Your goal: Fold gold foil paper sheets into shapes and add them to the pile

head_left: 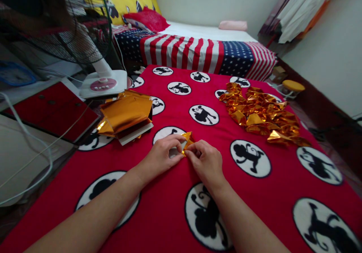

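A small piece of shiny gold foil paper (pixel 187 137) is pinched between my two hands over the middle of the red cloth (pixel 158 215). My left hand (pixel 163 153) grips its left side with thumb and fingers. On the right side, my right hand (pixel 206 160) holds it with closed fingertips. Part of the foil is hidden by my fingers. To the left lies a stack of flat gold foil sheets (pixel 127 111), with a pale edge showing at its front. A pile of folded gold foil pieces (pixel 254 111) rests on the right side of the cloth.
A fan with a white base (pixel 106 84) stands at the left, beside a dark red panel (pixel 53 109) and a white cable (pixel 46 147). Behind the cloth is a bed (pixel 183 53) with a striped, starred cover. A yellow round stool (pixel 293 85) is at the far right.
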{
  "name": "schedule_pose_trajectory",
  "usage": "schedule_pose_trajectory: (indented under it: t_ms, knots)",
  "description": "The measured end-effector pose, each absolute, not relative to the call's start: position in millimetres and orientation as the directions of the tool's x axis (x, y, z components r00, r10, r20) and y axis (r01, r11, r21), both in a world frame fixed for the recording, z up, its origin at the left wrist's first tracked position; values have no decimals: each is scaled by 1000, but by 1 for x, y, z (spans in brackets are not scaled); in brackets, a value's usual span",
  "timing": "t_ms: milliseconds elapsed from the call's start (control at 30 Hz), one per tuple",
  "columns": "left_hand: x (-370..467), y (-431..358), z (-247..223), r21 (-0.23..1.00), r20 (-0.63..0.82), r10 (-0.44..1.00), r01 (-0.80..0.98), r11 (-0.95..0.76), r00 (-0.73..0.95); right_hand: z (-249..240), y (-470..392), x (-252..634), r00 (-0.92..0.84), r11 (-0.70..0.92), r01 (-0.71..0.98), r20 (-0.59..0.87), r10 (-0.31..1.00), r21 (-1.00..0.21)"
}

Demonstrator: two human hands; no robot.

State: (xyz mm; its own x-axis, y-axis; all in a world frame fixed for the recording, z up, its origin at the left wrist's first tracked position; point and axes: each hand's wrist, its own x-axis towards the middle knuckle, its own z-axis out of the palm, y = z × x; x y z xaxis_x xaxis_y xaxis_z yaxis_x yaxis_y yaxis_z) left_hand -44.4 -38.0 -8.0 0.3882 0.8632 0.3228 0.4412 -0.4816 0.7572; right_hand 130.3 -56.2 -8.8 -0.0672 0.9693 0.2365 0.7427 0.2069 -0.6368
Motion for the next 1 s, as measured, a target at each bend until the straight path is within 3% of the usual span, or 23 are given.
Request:
schedule_pose_trajectory:
  t_ms: [400,1000]
  knots:
    - [-46,-37,-11,731,336,840,444,-517,425,-9,-56,130,-33,203,690,250,968,-694]
    - [-46,-34,-16,721,349,832,443,-533,431,-3,-46,146,4,43,671,61,998,-740]
